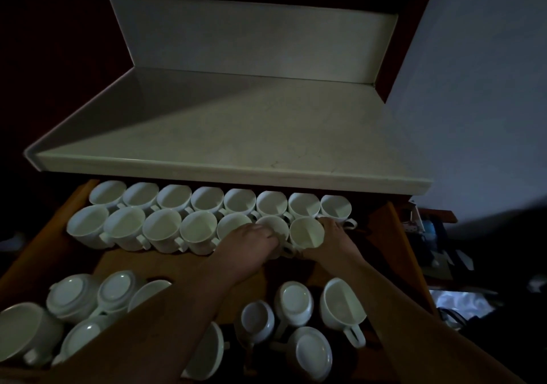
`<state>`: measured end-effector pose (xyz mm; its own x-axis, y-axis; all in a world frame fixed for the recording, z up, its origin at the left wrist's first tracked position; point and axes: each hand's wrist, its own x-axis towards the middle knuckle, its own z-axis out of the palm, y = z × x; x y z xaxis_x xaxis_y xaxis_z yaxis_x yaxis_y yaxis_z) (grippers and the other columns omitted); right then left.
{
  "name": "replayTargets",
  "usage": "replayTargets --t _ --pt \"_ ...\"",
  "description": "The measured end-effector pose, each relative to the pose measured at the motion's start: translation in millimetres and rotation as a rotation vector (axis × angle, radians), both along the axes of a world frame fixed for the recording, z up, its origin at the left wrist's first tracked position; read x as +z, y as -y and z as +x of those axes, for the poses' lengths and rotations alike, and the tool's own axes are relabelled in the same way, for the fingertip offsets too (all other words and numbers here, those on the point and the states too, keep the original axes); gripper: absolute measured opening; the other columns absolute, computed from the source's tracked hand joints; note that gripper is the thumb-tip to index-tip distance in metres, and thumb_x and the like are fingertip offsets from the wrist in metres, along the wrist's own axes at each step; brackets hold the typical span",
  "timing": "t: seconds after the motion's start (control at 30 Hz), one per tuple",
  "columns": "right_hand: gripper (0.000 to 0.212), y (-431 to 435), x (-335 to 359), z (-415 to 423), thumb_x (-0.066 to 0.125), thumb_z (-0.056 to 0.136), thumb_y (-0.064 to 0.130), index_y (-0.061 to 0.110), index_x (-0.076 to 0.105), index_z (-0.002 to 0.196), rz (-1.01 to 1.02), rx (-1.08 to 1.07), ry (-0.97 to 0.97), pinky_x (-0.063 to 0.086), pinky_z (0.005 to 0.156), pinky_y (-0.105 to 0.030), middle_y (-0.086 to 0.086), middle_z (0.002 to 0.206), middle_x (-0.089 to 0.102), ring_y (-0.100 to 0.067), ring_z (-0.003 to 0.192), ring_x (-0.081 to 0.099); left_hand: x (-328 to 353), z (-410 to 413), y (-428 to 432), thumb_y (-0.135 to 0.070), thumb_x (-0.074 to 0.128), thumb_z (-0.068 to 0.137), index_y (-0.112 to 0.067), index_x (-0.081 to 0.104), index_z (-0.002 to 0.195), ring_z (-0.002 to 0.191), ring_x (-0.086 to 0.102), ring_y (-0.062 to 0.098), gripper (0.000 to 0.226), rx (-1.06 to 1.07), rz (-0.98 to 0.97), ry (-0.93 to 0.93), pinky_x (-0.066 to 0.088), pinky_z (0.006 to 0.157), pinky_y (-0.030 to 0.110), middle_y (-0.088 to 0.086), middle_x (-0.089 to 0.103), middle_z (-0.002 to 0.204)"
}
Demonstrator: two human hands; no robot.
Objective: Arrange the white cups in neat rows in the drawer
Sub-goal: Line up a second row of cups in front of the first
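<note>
An open wooden drawer [56, 235] holds many white cups. Along the back runs a full row of upright cups [207, 198]. In front of it a second row of several cups [161, 230] reaches from the left. My left hand [251, 243] grips the sixth cup [276, 227] of that second row. My right hand [333, 240] holds the seventh cup [306, 232] at the row's right end. Loose cups lie at the front, several upside down [294, 302], one upright [340, 302], others at the front left [74, 296].
A pale countertop [236, 135] overhangs the back of the drawer, with a backsplash behind it. The drawer's right wall [408, 250] is close to my right hand. Bare drawer floor [154, 262] lies between the rows and the loose cups. Dark clutter sits at the right.
</note>
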<state>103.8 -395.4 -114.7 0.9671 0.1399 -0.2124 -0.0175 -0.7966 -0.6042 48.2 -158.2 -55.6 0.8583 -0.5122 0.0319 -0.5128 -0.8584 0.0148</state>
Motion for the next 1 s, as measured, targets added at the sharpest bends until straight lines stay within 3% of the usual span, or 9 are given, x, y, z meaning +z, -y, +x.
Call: replayTargets --t 0.13,0.23,0.4,0.53,0.63,0.83,1.0 --pt "0.098 -0.2 5.3 -3.0 0.09 0.038 0.069 0.032 0.055 0.121 0.054 0.006 0.019 0.06 0.089 -0.04 0.012 0.117 0.064 -0.008 0.107 0.063 -10.5 -8.1 -15.0 -0.023 0.062 0.088 -0.02 0.059 0.13 0.12 0.051 0.021 0.042 0.087 -0.196 0.004 0.045 0.097 0.035 0.0 0.055 0.131" --pt "0.091 -4.1 25.3 -10.7 0.091 0.04 0.059 0.028 0.059 0.12 0.094 0.023 0.019 0.059 0.091 -0.043 0.009 0.116 0.065 -0.012 0.108 0.064 -12.6 -15.9 -38.3 -0.027 0.064 0.087 -0.022 0.052 0.138 0.126 0.048 0.02 0.053 0.21 -0.245 -0.026 0.042 0.104 0.036 -0.003 0.054 0.137" --pt "0.069 -6.8 41.8 -15.4 0.094 0.051 0.039 0.025 0.065 0.113 0.132 0.056 0.009 0.061 0.087 -0.044 0.01 0.104 0.07 -0.009 0.099 0.067 -17.1 -14.0 -57.0 -0.028 0.061 0.089 -0.036 0.053 0.113 0.093 0.065 0.016 0.026 0.234 -0.185 -0.094 0.05 0.079 0.036 -0.011 0.07 0.107" --pt "0.071 -10.2 45.1 -17.2 0.088 0.049 0.043 0.024 0.063 0.112 0.147 0.037 0.005 0.061 0.085 -0.044 0.009 0.103 0.069 -0.011 0.097 0.068 -20.0 -4.9 -54.9 -0.025 0.061 0.092 -0.029 0.055 0.132 0.09 0.067 0.015 0.041 0.256 -0.143 -0.078 0.054 0.077 0.035 -0.009 0.073 0.11" --pt "0.054 -11.9 45.6 -20.4 0.091 0.057 0.03 0.026 0.065 0.103 0.15 0.033 0.021 0.062 0.081 -0.045 0.008 0.097 0.07 -0.011 0.091 0.069 -17.6 -1.7 -49.0 -0.028 0.061 0.095 -0.029 0.054 0.133 0.09 0.067 0.018 0.038 0.283 -0.12 -0.058 0.053 0.072 0.034 -0.006 0.072 0.112" --pt "0.05 -12.7 44.7 -22.4 0.093 0.063 0.022 0.021 0.066 0.105 0.12 0.028 0.064 0.062 0.081 -0.044 0.008 0.097 0.07 -0.009 0.09 0.069 -16.2 1.5 -39.1 -0.028 0.057 0.099 -0.027 0.042 0.148 0.094 0.069 0.025 0.051 0.332 -0.057 -0.036 0.057 0.073 0.038 0.002 0.07 0.12" --pt "0.068 -13.0 43.4 -21.3 0.094 0.056 0.031 0.024 0.063 0.116 0.114 0.0 0.045 0.062 0.083 -0.042 0.012 0.104 0.066 -0.007 0.096 0.066 -14.5 1.7 -39.0 -0.028 0.056 0.098 -0.034 0.038 0.15 0.089 0.069 0.022 0.055 0.272 -0.104 -0.038 0.058 0.068 0.036 -0.001 0.07 0.118"
